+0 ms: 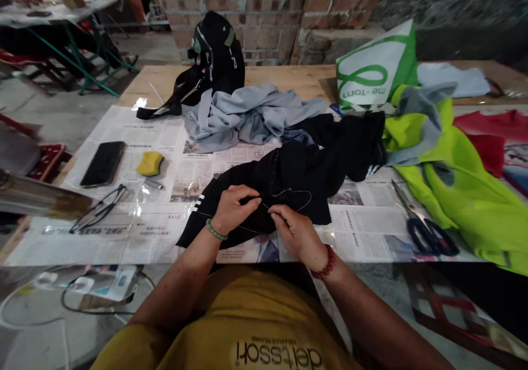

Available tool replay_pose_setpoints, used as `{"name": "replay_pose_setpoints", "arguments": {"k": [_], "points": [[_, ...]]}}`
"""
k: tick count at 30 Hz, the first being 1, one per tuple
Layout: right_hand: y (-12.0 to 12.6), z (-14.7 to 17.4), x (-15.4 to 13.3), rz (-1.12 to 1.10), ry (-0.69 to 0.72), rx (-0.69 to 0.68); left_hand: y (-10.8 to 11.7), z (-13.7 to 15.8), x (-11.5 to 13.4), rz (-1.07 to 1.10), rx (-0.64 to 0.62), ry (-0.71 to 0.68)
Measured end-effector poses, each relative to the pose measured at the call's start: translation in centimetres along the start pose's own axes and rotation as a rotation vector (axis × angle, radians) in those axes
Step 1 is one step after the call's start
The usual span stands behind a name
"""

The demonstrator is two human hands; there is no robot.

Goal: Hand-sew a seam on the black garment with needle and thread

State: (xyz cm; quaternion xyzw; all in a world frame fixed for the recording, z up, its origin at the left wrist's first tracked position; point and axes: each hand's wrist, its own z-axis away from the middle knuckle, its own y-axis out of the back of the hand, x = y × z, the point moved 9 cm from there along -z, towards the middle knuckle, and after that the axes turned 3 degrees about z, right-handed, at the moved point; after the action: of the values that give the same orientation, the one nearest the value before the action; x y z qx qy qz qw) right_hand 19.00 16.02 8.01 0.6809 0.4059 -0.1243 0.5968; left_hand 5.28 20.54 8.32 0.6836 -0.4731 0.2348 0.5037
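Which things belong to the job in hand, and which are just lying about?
Probably in the job:
black garment, under the left hand and right hand
pale thread, looped over it
perhaps scissors

Apparently just lying about:
phone
yellow sponge
black bag
green-and-white bag

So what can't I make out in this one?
All in the head view:
Thin pale sliver at the right hand: too small to tell needle from thread.
Cloth under the left hand: hidden by that hand.
Newspaper small print: too small and blurred.
Inside of the green-and-white bag: hidden by its sides.
Brownish container: one end cut off by the left edge.
Red garment: cut off by the right edge.
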Motion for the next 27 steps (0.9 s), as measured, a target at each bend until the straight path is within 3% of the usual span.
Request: {"name": "replay_pose_setpoints", "arguments": {"k": [20,27], "points": [[0.1,-0.4,0.1,0.022,-0.078,0.083,0.3,0.2,1.3,0.034,0.028,-0.104],[-0.3,-0.6,0.3,0.05,-0.076,0.07,0.0,0.4,2.9,0.001,0.015,-0.246]]}}
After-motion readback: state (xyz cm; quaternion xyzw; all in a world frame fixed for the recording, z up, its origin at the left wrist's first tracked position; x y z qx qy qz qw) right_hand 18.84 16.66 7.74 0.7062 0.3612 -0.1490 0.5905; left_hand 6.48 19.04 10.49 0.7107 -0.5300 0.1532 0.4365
